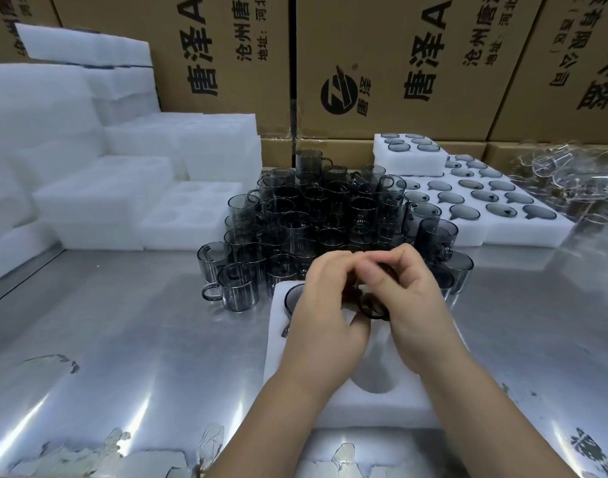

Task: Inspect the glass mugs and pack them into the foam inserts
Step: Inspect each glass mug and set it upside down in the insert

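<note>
**Surroundings:** A dense cluster of smoky glass mugs (312,215) is observed on the metal table (123,339), directly beyond the hands, with several stacked on others. Empty foam blocks (106,194) are piled at the left. Filled foam trays (485,215) are laid at the right, and clear glassware (564,177) is seen beyond them. Cardboard cartons (381,63) are stacked behind.

**Hands:** A dark mug (373,310) is held above the near foam insert (364,412). Its body is mostly hidden and only the handle loop is clearly seen. The left hand (325,305) and right hand (409,305) are curled round it, with fingertips meeting on top. A seated mug (290,298) is noted in the insert's far-left cavity.

**Clearance:** 1 empty cavity (374,370) is seen between the wrists. The insert's far edge is crowded by loose mugs just beside it. Open table is recorded to the left and right of the insert.
</note>
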